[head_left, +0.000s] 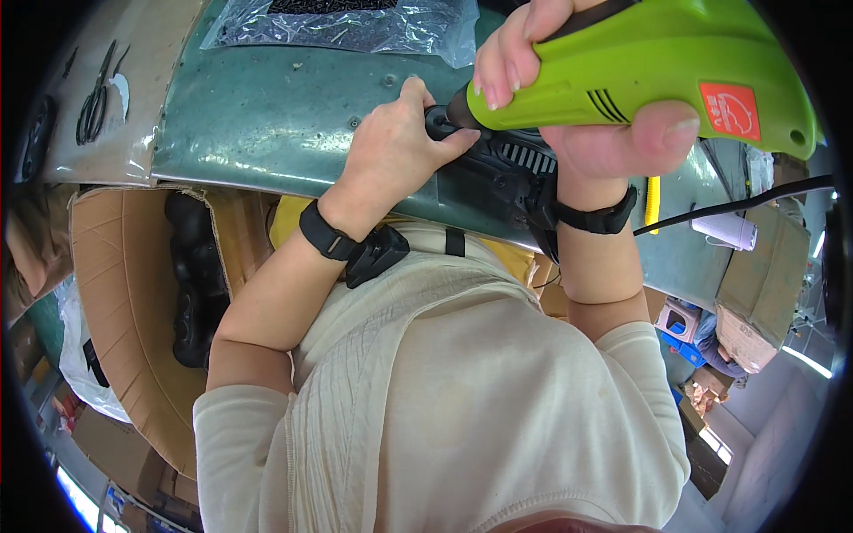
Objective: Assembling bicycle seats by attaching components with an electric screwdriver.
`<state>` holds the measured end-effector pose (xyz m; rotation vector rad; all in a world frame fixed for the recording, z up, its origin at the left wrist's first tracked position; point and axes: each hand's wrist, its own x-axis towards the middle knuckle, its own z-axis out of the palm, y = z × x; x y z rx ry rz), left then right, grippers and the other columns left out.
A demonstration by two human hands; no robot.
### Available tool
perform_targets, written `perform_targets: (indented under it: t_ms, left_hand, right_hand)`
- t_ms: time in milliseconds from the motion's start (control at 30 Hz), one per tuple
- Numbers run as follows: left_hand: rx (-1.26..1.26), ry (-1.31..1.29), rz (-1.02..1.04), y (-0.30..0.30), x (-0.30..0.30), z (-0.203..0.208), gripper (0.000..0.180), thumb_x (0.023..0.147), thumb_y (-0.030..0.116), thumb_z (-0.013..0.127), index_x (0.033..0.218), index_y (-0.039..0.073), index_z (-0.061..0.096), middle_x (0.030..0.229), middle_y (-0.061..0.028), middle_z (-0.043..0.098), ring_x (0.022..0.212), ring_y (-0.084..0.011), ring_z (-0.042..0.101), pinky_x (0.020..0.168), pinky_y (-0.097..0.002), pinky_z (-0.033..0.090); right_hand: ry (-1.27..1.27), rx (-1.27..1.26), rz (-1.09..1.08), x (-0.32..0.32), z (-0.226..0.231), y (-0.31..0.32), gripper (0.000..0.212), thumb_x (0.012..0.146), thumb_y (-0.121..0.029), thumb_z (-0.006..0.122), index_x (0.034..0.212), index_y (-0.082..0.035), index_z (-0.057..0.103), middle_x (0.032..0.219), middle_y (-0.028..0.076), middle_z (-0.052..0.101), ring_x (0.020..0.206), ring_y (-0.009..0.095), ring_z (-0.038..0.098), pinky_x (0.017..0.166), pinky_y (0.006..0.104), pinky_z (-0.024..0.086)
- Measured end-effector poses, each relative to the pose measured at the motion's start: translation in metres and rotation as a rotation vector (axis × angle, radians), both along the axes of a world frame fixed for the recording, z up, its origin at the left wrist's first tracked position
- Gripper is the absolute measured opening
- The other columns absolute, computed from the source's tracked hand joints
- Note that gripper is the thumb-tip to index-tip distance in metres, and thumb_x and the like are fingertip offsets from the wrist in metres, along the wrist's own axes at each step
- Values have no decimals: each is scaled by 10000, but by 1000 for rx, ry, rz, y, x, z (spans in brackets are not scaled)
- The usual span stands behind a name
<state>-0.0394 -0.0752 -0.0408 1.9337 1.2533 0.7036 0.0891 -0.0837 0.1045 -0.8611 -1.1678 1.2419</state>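
Observation:
My right hand (604, 115) grips a bright green electric screwdriver (640, 67) with a red label and a black cord trailing right. Its black nose points left at a black ribbed plastic part (506, 164) lying at the near edge of the green workbench (267, 115). My left hand (395, 142) is closed around the left end of that black part, right at the screwdriver's tip. Both wrists wear black straps.
A clear plastic bag of small dark pieces (355, 22) lies at the back of the bench. Scissors (93, 98) rest on a taped sheet at left. An open cardboard box (124, 302) holding black parts stands lower left. More boxes (755, 293) sit at right.

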Motion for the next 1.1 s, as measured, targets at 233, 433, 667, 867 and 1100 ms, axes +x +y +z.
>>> perform_targets:
  t_ms: [233,433,667,867,1100]
  left_hand:
    - [-21,-10,-30,2,-2,-3,567,732,412,790,987,-19,524,738,-219,648,739,-391,657,657,-443,521]
    - [-74,10,-57,1,-5,17,450,758,409,748,976,53,581,777,-174,673,752,-369,659,674,-438,526]
    - [-45,109,-102,4,-6,24,350,774,402,718,943,113,613,788,-135,688,761,-355,662,674,-436,530]
    - [18,132,-142,6,1,40,362,753,400,725,934,114,598,764,-149,677,749,-367,659,656,-448,527]
    - [-12,177,-154,8,2,49,362,745,396,724,923,106,601,770,-155,674,762,-370,655,664,-453,520]
  right_hand:
    - [95,-24,-1,-18,-12,7,856,620,-634,812,1005,60,493,723,127,556,642,227,592,604,348,510]
    - [108,-21,103,-3,-22,15,830,622,-599,823,1012,64,509,760,119,564,657,216,590,602,315,502]
    - [34,63,100,-7,-7,7,733,704,-601,758,988,28,510,767,102,549,655,201,566,621,322,486]
    - [68,462,666,38,-16,25,916,616,-713,773,1096,20,503,822,96,571,702,213,576,640,338,483]
    - [144,279,555,41,-12,25,894,605,-710,777,1029,27,500,776,92,564,657,212,574,600,329,476]
